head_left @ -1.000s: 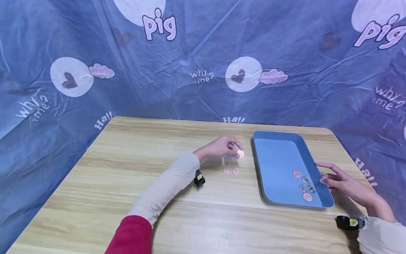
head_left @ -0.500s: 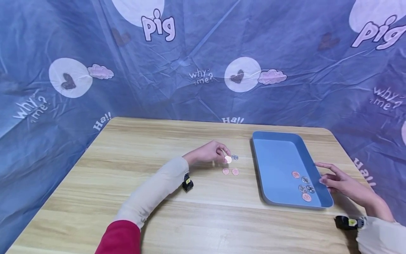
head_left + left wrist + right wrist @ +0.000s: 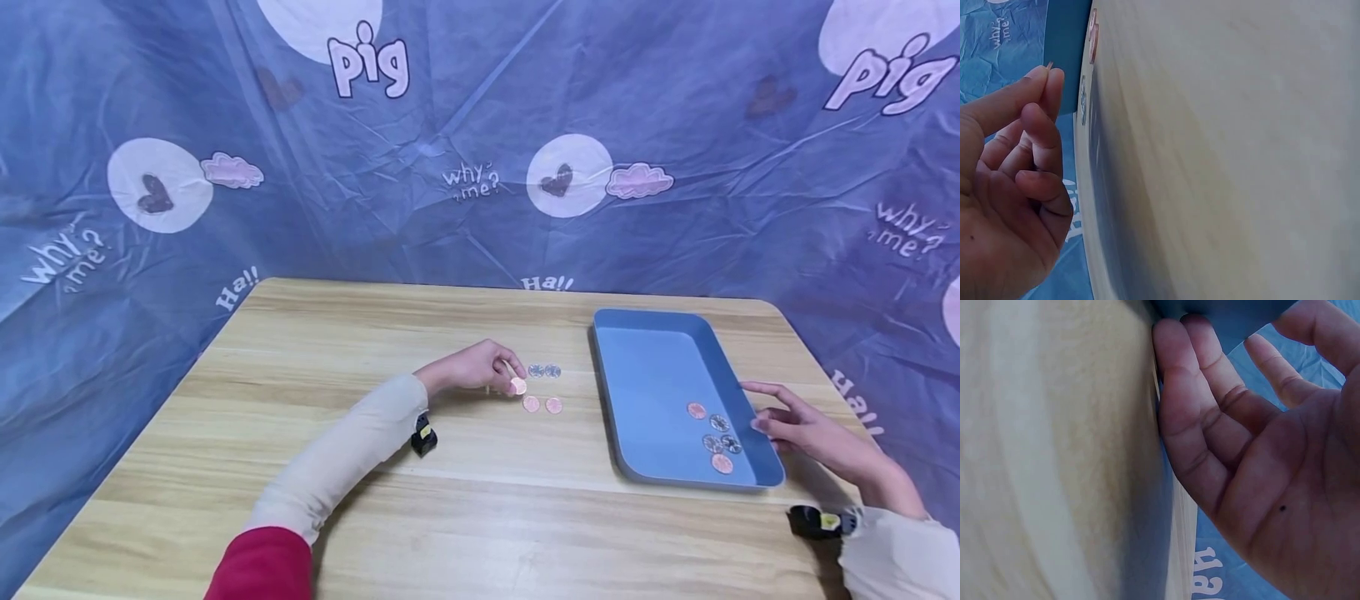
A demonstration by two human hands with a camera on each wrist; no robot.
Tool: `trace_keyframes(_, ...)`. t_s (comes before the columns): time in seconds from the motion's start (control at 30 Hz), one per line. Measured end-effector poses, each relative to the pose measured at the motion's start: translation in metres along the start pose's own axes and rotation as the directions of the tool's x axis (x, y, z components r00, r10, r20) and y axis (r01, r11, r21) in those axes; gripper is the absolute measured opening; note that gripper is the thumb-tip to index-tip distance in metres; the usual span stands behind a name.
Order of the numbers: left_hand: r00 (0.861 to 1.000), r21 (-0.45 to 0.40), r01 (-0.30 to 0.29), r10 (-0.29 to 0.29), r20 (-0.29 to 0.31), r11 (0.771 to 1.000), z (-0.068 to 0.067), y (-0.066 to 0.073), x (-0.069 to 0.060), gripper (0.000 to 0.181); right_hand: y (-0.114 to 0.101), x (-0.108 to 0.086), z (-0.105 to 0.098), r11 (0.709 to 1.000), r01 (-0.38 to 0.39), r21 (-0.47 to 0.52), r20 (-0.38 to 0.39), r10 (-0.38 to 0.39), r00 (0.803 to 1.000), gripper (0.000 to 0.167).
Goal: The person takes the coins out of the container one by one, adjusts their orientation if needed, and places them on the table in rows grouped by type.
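My left hand (image 3: 480, 365) pinches a copper-coloured coin (image 3: 518, 386) between thumb and fingertips, just above the table. In the left wrist view this coin (image 3: 1050, 65) shows only as a thin edge. Right beside the hand, two silver coins (image 3: 544, 371) lie side by side, with two copper coins (image 3: 542, 405) in a row nearer me. My right hand (image 3: 813, 429) grips the right wall of a blue tray (image 3: 651, 367), thumb over the rim and fingers outside. From the right wrist, several fingers (image 3: 1188, 403) are seen against the tray's outer side.
Inside the tray, towards its near right corner, lie two copper coins (image 3: 722, 463) and three silver coins (image 3: 712, 443). The wooden table (image 3: 480, 525) ends at a blue printed cloth (image 3: 420, 217) hanging behind and at both sides.
My left hand has moved left and slightly nearer me with the copper coin, leaving both silver coins in full sight. The right hand keeps its place on the tray.
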State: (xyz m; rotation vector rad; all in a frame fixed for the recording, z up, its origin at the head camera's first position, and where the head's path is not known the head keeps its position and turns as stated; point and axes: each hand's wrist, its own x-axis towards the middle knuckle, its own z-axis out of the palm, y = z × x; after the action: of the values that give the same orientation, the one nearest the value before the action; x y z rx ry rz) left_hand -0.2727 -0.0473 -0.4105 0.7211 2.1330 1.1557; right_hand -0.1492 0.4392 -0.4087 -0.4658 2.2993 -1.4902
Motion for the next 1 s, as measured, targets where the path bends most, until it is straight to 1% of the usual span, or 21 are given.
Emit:
trace_keyframes(0.1,1.0,0.009,0.021,-0.021,0.015,1.0,-0.001,-0.002,-0.003,0.03,0.0,0.0,0.0,1.0,-0.009,-0.007,-0.008,0.009,1.0,0.061)
trace_keyframes(0.23,0.998,-0.002,0.041,-0.041,0.051,0.999,0.0,-0.004,-0.005,0.027,0.0,0.001,0.0,1.0,-0.01,0.021,0.0,0.01,1.0,0.061)
trace_keyframes(0.37,0.997,-0.009,0.04,-0.039,0.067,0.999,0.002,-0.006,-0.005,0.026,0.0,0.0,0.0,1.0,-0.005,0.026,0.003,0.005,1.0,0.061)
trace_keyframes(0.5,0.996,0.011,0.027,-0.028,0.08,1.0,0.003,-0.004,-0.005,0.025,0.0,-0.001,0.0,1.0,0.005,0.014,-0.002,-0.005,1.0,0.062)
trace_keyframes(0.63,0.996,0.06,0.021,-0.026,0.088,0.998,0.003,-0.002,-0.006,0.023,-0.001,-0.001,0.0,1.0,0.012,0.01,0.003,-0.012,1.0,0.062)
trace_keyframes(0.77,0.996,0.128,0.021,-0.031,0.078,0.992,0.004,0.0,-0.006,0.019,0.0,0.0,0.0,1.0,0.019,0.025,0.004,-0.019,1.0,0.062)
trace_keyframes(0.9,0.998,0.211,0.014,-0.028,0.063,0.977,0.005,0.003,-0.005,0.016,0.001,0.0,0.001,0.997,0.034,0.071,0.022,-0.036,0.999,0.063)
trace_keyframes(1.0,0.998,0.268,0.019,-0.033,0.05,0.963,0.006,0.007,-0.006,0.015,0.003,0.0,0.002,0.996,0.044,0.081,0.025,-0.046,0.999,0.063)
